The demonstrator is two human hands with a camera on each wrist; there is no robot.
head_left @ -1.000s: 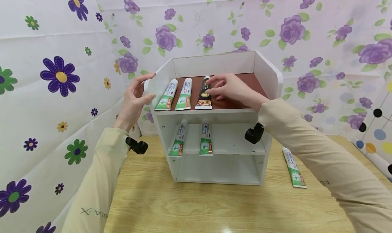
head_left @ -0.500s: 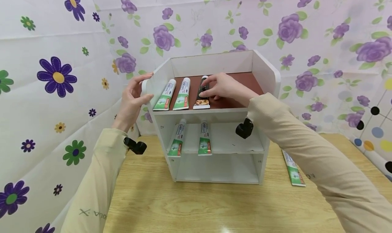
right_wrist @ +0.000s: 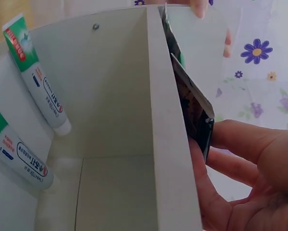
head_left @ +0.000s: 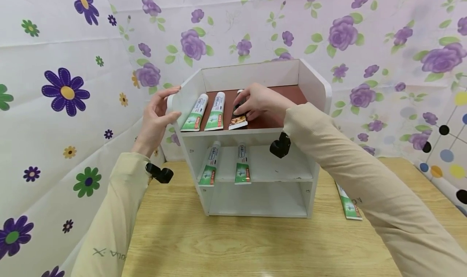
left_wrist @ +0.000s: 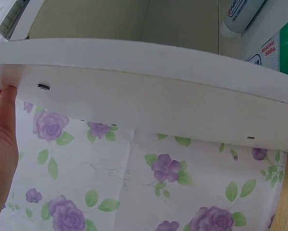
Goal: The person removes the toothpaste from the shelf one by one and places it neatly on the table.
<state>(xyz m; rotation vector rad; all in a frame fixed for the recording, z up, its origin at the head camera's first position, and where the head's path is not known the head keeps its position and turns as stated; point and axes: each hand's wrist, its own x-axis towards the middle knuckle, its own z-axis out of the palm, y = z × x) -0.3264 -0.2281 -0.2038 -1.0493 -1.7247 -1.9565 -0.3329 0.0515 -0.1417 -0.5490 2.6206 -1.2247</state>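
Upon the reddish-brown top shelf (head_left: 293, 93) of a small white panelled unit (head_left: 316, 84), a flat black tube with a brown-printed, white-crimped end (head_left: 238, 121) is lying near the front edge, its right side tilting up off the board. Your right grip (head_left: 262, 101) is pinching it, thumb and fingers nearly closed on its sides, probably because that slim body is giving little else to hold. The crimped end is pointing toward you, which is likely leaving it easy to see and line up.

Just left of it, two white-and-green toothpaste tubes (head_left: 215, 111) are lying side by side, crimped ends also facing you, seemingly as a row. Your left grip (head_left: 154, 121) is bending round the rim of the unit's left panel, thumb and fingers slightly apart with the board between them, presumably steadying it.

Below, two matching middle-shelf tubes (head_left: 242, 163) are lying spaced apart. Farther out, a lone white-and-green tube (head_left: 348, 206) is resting on the pale wooden surface (head_left: 204, 244), your right sleeve (head_left: 343, 163) partly covering it.
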